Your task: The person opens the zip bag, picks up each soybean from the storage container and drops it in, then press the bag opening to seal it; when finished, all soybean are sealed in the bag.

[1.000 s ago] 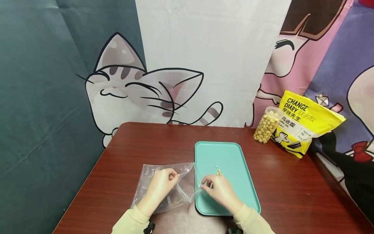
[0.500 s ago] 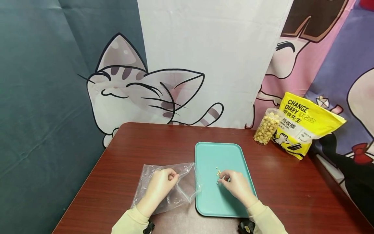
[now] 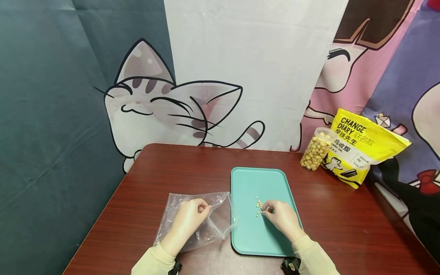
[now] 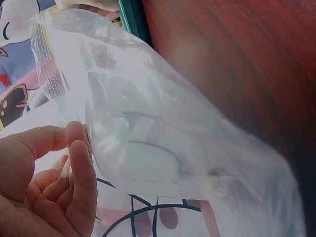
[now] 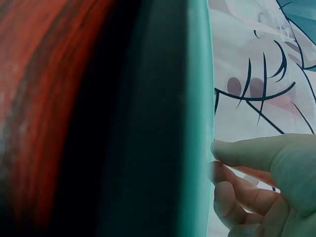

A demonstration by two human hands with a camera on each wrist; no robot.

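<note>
Plastic bag — clear, crumpled, with a zip strip along its mouth — lies on the wooden table near the front edge, its right side just beside the left rim of the teal tray. In the left wrist view the bag's film stands lifted and open toward the tray.

That tray sits lengthwise at the middle of the table, reaching toward the front edge. Toward the back right corner a yellow pouch printed CHANGE DIARY leans against the backdrop, and a clear jar full of pale round pieces stands touching its left side.

On the bag's upper edge rests the left hand, fingers curled with thumb and forefinger pinching the film near the mouth; the left wrist view shows the left hand with thumb and fingertips closed on the plastic.

Over the tray's middle the right hand lies palm down, its fingers bent together with the tips at the small yellow pellets — whether a pellet is pinched between them cannot be told. The right wrist view shows the thumb and curled fingers against the tray's surface.

The pellets, a small loose cluster, lie on the tray floor just left of the right fingertips.
</note>
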